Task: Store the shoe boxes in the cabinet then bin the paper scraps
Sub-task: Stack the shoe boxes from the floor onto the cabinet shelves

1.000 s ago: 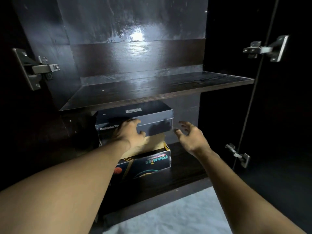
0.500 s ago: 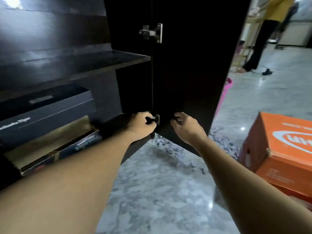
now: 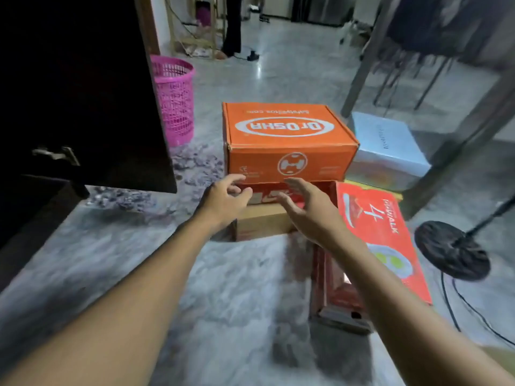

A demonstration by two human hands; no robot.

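An orange shoe box (image 3: 287,140) sits on top of a brown box (image 3: 262,221) on the marble floor. A red shoe box (image 3: 381,238) lies to the right, and a pale blue box (image 3: 387,149) stands behind it. My left hand (image 3: 225,199) and my right hand (image 3: 303,207) are both open and empty, held just in front of the orange box's lower edge. The dark cabinet door (image 3: 83,93) stands open at the left. Paper scraps (image 3: 192,165) lie scattered on the floor near the door.
A pink mesh bin (image 3: 174,98) stands behind the cabinet door. A fan base (image 3: 451,250) with cables sits on the right. Table legs (image 3: 367,51) rise at the back right. A person's legs (image 3: 232,26) show far back.
The view has swung right, from the cabinet's inside to the boxes on the floor. Both hands left the stored box and the door edge and now reach toward the orange box.
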